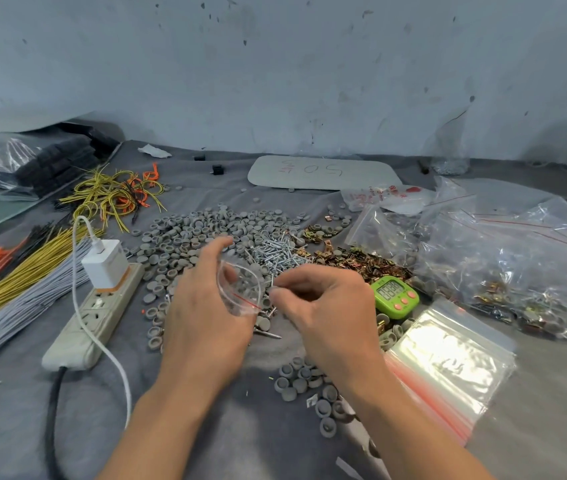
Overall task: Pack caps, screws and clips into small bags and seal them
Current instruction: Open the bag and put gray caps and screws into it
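Observation:
My left hand (205,306) holds a small clear zip bag (240,289) with a red seal line, its mouth spread open; grey caps show inside. My right hand (323,303) pinches a screw at the bag's right edge, fingers curled. Behind the hands lie a wide pile of grey caps (205,226), a heap of silver screws (278,254) and a heap of brass clips (361,261). More grey caps (306,382) lie between my forearms. A stack of empty small bags (448,368) sits at the right.
A green timer (394,296) stands right of my right hand. Big clear bags of packed sets (503,258) fill the right side. A power strip with white charger (102,292) and bundles of wires (15,282) lie left. A white board (323,173) lies by the wall.

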Demonstrator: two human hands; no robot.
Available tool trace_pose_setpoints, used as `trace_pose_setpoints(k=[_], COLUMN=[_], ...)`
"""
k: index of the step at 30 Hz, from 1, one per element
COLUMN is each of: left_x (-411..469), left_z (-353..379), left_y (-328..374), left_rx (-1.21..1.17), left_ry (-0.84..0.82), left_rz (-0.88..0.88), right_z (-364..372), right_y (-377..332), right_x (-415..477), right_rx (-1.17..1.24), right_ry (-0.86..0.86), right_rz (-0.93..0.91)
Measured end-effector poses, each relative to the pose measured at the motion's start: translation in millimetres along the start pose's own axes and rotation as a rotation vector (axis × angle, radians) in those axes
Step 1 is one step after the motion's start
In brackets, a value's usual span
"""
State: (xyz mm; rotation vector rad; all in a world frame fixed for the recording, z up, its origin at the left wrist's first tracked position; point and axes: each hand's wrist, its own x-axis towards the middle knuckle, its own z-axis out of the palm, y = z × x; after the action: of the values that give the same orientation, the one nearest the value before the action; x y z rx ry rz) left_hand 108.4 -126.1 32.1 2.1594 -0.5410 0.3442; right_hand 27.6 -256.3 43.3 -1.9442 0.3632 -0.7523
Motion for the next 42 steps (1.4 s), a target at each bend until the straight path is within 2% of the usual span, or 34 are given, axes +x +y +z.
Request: trace_pose_setpoints(k=[2, 5, 9, 10, 13, 14, 16, 19, 21, 23, 29, 36, 42], left_x=[-2.7, -7.2, -7.5, -6.7, -2.3, -0.6, 2.2, 3.0, 2.0, 1.7, 2.4, 2.4, 2.2], left_z=[3.1, 7.5, 10.7, 10.8, 8.0, 6.1, 1.3, -6.8, -9.1, -8.1, 0.7, 0.8, 0.9], left_y=[4.5, 12.0, 13.2, 11.9, 4.7, 2.2, -2.4, -5.8, -5.9, -6.4, -9.2, -10.8, -9.6], left_rx=[0.016, 0.004, -0.019, -0.033, -0.116, -0.151, -0.205, -0.208, -0.166, -0.103, 0.055, 0.052, 0.065], left_ry=[-0.057, -0.116, -0.109, -0.105, -0.037, 0.006, 0.122, 0.283, 0.320, 0.289, -0.017, -0.040, -0.063], left_rz=[0.034, 0.107, 0.112, 0.097, -0.008, -0.045, -0.078, -0.065, -0.053, -0.054, -0.129, -0.181, -0.164], right_z=[-2.2, 4.7, 16.0, 16.2, 8.2, 4.3, -3.0, -1.7, 5.2, 10.3, 9.3, 3.1, -13.2], right_y=[-3.3, -3.2, -2.6, -3.6, -1.7, 1.6, 12.6, 29.2, 36.5, 41.5, 39.9, 26.7, 21.7], right_x=[3.0, 3.1, 4.9, 6.2, 13.5, 16.9, 26.3, 35.6, 39.6, 43.5, 45.7, 41.2, 36.6], right_rx=[0.105, 0.119, 0.163, 0.202, 0.357, 0.308, -0.032, -0.597, -0.794, -0.869, -0.787, -0.724, -0.525], right_ry=[-0.017, -0.135, -0.271, -0.245, -0.023, 0.047, 0.056, -0.250, -0.410, -0.453, -0.312, -0.171, -0.014], right_rz=[-0.015, -0.020, 0.021, 0.029, 0.109, 0.128, 0.145, 0.167, 0.125, 0.075, 0.138, 0.151, 0.130])
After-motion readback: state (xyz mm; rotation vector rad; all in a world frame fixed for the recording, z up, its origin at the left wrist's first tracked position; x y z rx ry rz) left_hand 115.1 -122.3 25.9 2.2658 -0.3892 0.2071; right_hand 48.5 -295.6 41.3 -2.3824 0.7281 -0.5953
